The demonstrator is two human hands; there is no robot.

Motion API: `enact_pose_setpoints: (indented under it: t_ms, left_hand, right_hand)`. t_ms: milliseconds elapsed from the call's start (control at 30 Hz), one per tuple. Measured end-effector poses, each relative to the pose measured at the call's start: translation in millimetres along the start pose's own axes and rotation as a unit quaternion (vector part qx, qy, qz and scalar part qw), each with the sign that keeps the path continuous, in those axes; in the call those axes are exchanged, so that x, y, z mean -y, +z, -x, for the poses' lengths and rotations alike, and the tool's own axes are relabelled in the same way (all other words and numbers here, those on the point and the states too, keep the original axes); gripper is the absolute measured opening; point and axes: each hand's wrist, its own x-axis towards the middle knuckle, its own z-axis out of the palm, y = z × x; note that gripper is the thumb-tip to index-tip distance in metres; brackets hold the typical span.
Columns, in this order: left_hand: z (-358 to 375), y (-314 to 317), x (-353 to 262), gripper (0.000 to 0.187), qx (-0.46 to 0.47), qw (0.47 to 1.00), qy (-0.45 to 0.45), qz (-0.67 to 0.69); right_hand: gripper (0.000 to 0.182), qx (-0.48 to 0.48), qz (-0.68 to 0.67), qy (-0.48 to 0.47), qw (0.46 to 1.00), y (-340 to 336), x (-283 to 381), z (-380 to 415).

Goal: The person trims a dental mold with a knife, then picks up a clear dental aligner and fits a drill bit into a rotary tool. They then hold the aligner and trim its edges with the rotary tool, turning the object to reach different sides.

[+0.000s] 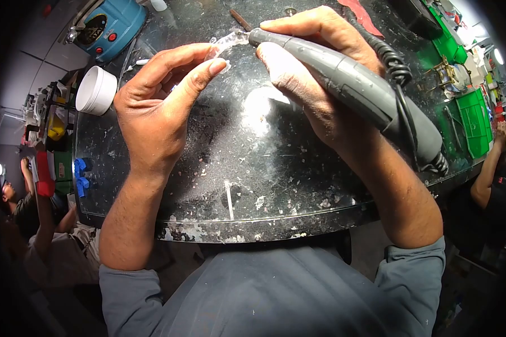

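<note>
Dark lettering sits on the badge of the one blue machine, too small to read surely; two red buttons show on it. The left hand pinches one clear curved piece between its fingers, at the tip of the grey handheld tool. The right hand's fingers grip that tool. Left of the tool are the machine and one white tub; right of it, two green bins, all on the black worktop.
</note>
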Motion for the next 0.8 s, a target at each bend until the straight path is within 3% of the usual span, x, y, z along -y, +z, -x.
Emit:
enact_pose_setpoints:
  t_ms: [267, 333, 400, 533, 600, 733, 800]
  left_hand:
    - [-1.3, 1.3, -0.2, 0.022, -0.009, 1.000, -0.012, 0.015]
    - [-1.2, 0.7, 0.9, 0.022, -0.006, 1.000, -0.003, -0.004]
    - [-1.3, 0.1, 2.3, 0.023, -0.003, 1.000, 0.007, -0.023]
    - [-0.5, -1.9, 2.4, 0.023, 0.008, 0.999, 0.025, -0.043]
    - [0.2, -2.4, 2.1, 0.024, 0.019, 0.998, 0.025, -0.059]
    - [0.8, -3.0, 2.3, 0.024, 0.024, 0.996, 0.025, -0.081]
    - [0.4, -2.9, 1.7, 0.024, 0.027, 0.995, 0.030, -0.093]
  right_hand:
    - [0.028, -0.003, -0.019, 0.019, 1.000, 1.8, 6.3, 0.6]
    - [0.023, 0.006, 0.100, -0.021, 0.995, -5.0, -0.8, -2.7]
    - [0.018, -0.034, 0.128, 0.052, 0.990, -0.5, 10.1, 0.5]
    - [0.015, -0.050, 0.094, 0.077, 0.991, 12.8, 31.2, 2.9]
    - [0.013, -0.004, 0.093, 0.011, 0.996, 0.3, 10.3, -0.7]
    - [0.014, 0.006, 0.156, 0.012, 0.988, -4.7, 7.4, -3.2]
    - [0.013, 0.017, 0.189, -0.073, 0.979, -4.8, 2.0, -5.0]
